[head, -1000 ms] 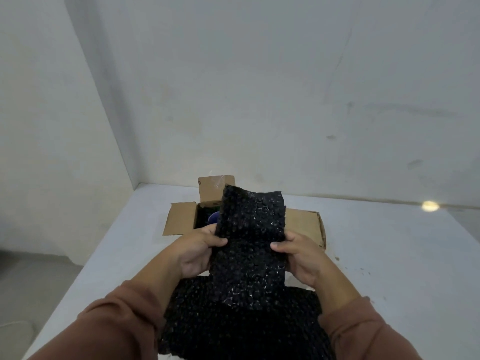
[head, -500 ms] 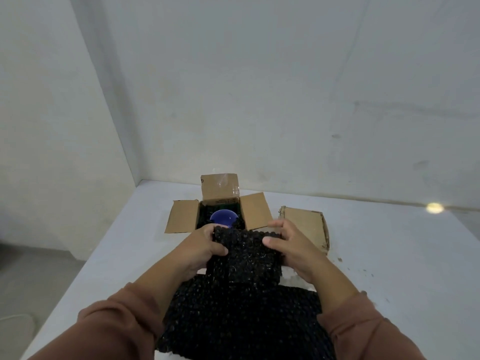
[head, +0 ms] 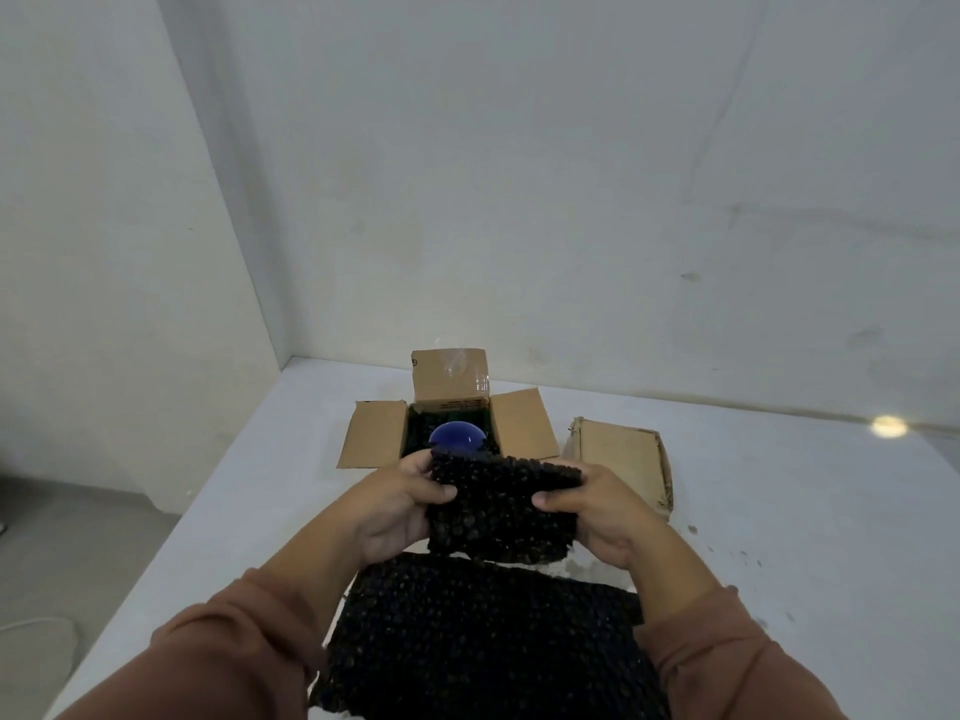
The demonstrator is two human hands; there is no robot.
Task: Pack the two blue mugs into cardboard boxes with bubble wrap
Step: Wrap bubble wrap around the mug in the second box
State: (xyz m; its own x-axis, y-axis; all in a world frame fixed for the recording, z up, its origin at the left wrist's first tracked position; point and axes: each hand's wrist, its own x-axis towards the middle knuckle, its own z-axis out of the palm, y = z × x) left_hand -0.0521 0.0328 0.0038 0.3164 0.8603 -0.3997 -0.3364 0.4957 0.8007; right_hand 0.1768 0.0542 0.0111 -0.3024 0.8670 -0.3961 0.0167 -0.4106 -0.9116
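A folded piece of black bubble wrap (head: 501, 506) is held between both hands just in front of an open cardboard box (head: 374, 439). My left hand (head: 397, 504) grips its left edge and my right hand (head: 597, 506) grips its right edge, thumbs on top. Inside the box a blue mug (head: 457, 439) shows its rounded surface, with dark wrap around it. A second cardboard box (head: 621, 462), closed, lies to the right of the open one. No second mug is visible.
A larger sheet of black bubble wrap (head: 483, 646) lies flat on the white table (head: 779, 537) below my hands. Walls close off the table's far side and left corner. The table's left edge drops to the floor.
The raised strip of bubble wrap has been folded down into a shorter, thicker pad held lower, uncovering the blue mug and the box's right flap behind it.
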